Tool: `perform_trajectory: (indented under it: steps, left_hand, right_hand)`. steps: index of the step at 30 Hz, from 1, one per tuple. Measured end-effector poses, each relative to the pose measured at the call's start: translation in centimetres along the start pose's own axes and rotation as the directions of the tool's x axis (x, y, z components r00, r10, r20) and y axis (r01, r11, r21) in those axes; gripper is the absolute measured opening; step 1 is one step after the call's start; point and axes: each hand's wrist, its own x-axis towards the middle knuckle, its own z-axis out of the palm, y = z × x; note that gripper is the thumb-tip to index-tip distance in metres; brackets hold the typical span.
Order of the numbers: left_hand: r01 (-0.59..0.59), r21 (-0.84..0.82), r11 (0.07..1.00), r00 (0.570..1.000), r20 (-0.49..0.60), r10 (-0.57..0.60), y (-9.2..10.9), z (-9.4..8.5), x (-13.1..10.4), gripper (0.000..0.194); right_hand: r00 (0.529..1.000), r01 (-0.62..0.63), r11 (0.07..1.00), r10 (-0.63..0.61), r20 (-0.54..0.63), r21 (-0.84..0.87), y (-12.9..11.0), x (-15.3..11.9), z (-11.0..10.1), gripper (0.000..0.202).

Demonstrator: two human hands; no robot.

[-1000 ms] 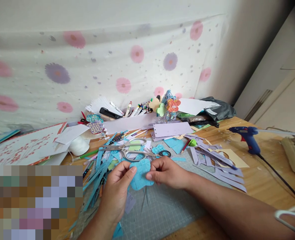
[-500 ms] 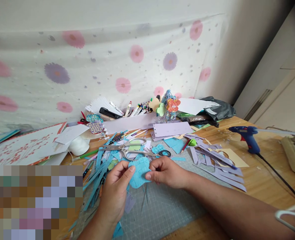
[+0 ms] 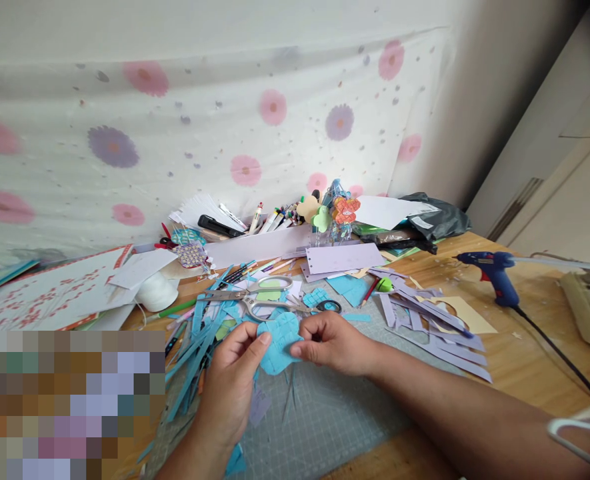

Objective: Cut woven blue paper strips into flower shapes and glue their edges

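Between my two hands is a blue woven paper flower (image 3: 279,347) with a scalloped edge, held above the grey cutting mat (image 3: 345,420). My left hand (image 3: 237,367) pinches its left edge between thumb and fingers. At the right edge, my right hand (image 3: 332,343) grips it with thumb and curled forefinger. Just beyond the flower lie large silver scissors (image 3: 257,307) and a smaller pair with black handles (image 3: 329,307). Blue paper strips (image 3: 187,380) are heaped beside my left hand. Part of the flower's edges is hidden under my fingers.
Purple paper strips (image 3: 439,327) spread over the mat's right side. A blue glue gun (image 3: 497,273) stands at the right with its cord trailing forward. White thread (image 3: 158,290) sits at the left. Markers (image 3: 275,220) and paper flowers (image 3: 345,210) line the back. Pixelation covers the lower left.
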Motion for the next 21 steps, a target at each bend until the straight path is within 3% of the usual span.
perform_trajectory:
  steps: [21]
  left_hand:
    - [0.006, 0.001, 1.000, 1.000, 0.025, -0.006, -0.18, -0.29, -0.03, 0.024]
  right_hand:
    - [1.000, -0.002, 1.000, 0.001, 0.022, 0.022, 0.11, 0.23, 0.03, 0.049]
